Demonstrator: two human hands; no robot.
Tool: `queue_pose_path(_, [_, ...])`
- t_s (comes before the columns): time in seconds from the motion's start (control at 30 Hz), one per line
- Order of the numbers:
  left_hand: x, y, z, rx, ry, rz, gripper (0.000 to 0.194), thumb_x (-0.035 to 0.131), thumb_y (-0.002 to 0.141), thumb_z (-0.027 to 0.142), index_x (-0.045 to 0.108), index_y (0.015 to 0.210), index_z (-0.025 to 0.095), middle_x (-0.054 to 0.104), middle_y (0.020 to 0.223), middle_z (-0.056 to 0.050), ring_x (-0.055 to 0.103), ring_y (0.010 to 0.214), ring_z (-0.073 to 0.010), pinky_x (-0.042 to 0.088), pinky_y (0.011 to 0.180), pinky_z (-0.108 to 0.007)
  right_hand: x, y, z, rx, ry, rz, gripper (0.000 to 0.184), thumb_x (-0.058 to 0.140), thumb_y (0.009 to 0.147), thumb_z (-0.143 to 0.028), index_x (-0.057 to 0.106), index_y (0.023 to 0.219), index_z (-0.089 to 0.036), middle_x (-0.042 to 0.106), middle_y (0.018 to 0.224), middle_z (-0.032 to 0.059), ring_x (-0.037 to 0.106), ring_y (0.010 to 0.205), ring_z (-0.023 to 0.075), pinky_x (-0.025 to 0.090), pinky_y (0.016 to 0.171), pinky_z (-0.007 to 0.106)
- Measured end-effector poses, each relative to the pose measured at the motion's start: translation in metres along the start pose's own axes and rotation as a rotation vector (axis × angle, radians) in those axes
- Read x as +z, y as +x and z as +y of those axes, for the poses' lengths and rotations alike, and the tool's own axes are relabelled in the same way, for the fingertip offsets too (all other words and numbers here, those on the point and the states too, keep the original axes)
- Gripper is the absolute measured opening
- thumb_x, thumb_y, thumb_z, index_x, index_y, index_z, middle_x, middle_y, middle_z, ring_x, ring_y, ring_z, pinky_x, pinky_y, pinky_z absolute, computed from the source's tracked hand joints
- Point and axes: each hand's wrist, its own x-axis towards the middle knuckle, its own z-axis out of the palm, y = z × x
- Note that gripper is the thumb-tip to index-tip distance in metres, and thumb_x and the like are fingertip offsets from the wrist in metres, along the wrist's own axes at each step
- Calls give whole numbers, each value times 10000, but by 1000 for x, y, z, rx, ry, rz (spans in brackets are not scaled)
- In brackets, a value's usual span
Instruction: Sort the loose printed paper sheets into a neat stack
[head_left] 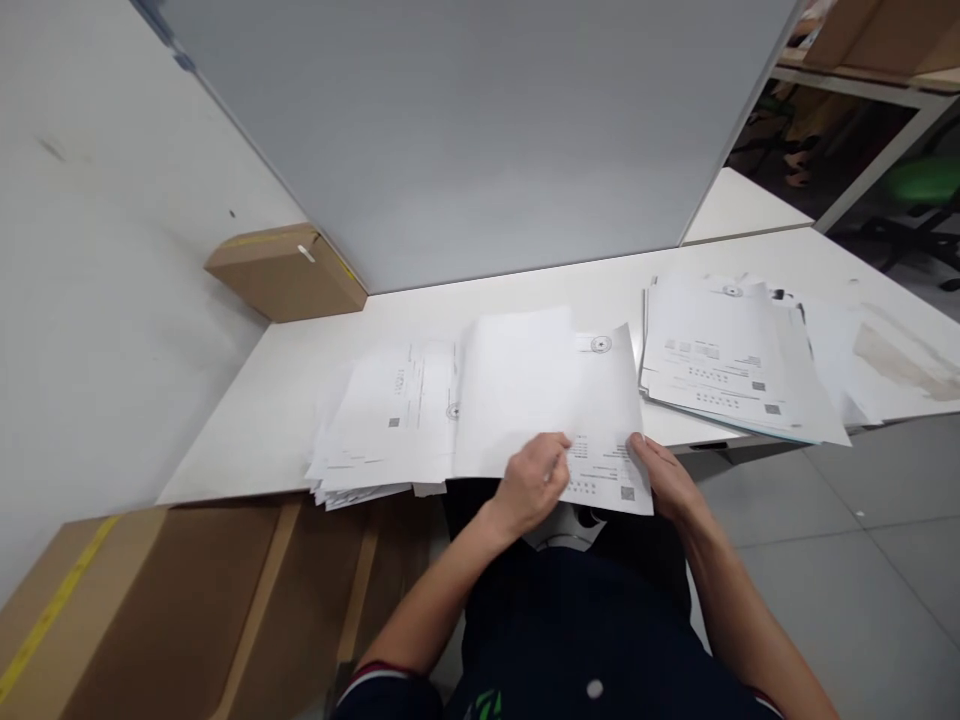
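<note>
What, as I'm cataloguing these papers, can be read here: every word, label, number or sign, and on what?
No text reads clearly.
Printed sheet in the right hand: round stamp, square code and print, all too small.
Left stack: stamp, code and print, too small.
Right stack: likewise.
Yellow tape: any marks too blurred.
Shirt: green mark, cut off, no readable letters.
</note>
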Motion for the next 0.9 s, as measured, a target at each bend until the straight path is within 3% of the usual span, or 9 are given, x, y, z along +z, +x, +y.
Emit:
queue_pose_path(0.17, [57,-9,9,147,54,-145,183,358,827,152,512,916,196,618,970,-64,573,952,-157,414,941,-356,1,-5,1,-24,-2,-121,435,482,778,-546,621,950,-172,688,891,84,639,827,240,515,664,316])
queue_pose_path(0.23, [64,-13,12,217,67,-201,182,366,830,162,535,891,194,625,968,-65,568,984,-164,371,979,-384,0,-8,2,-92,-31,-162,407,560,749,-494,603,988,-166,682,938,74,629,864,229,502,722,309])
queue_pose_path(0.33, [55,-12,9,236,85,-238,211,452,831,299,562,984,203,606,1059,-85,492,1122,-216,321,1007,-444,-3,-10,5,-125,-54,-185,395,636,708,-390,576,1028,-166,678,968,64,627,868,218,486,764,315])
queue_pose_path(0.4, [38,-5,-1,109,112,-148,363,499,805,400,527,1111,207,556,1161,-108,429,1183,-251,312,1006,-474,-7,-10,8,-82,-45,-177,406,635,704,-358,566,1055,-168,681,960,63,636,840,222,493,746,330])
queue_pose_path(0.5, [11,9,-29,-315,151,151,477,455,832,391,406,1261,188,432,1295,-140,365,1227,-260,326,992,-470,-14,-9,14,-39,-27,-173,416,621,700,-333,566,1079,-171,687,941,62,641,826,237,504,719,344])
queue_pose_path(0.57, [-1,19,-49,-560,54,205,596,475,819,404,288,1341,188,373,1339,-157,427,1172,-260,382,940,-444,-18,-8,17,-30,-29,-182,402,611,704,-332,575,1072,-174,690,925,59,643,822,240,506,714,344])
queue_pose_path(0.63, [-4,26,-66,-725,-123,207,667,500,806,396,221,1372,176,424,1298,-163,510,1078,-232,424,893,-395,-20,-6,20,-33,-42,-173,386,598,720,-353,580,1064,-179,692,918,55,646,806,234,506,712,339])
queue_pose_path(0.77, [3,39,-79,-850,-461,304,685,573,773,333,263,1357,154,566,1156,-139,570,997,-194,428,887,-336,-20,0,29,-111,-181,-85,382,588,729,-418,588,1021,-172,690,917,58,645,782,234,509,670,322])
queue_pose_path(0.9, [5,46,-72,-861,-855,328,530,624,732,345,482,1191,122,652,968,-115,617,881,-190,462,832,-346,-21,-3,30,-218,-310,-17,420,564,745,-445,586,1050,-156,687,902,59,634,778,236,503,639,306])
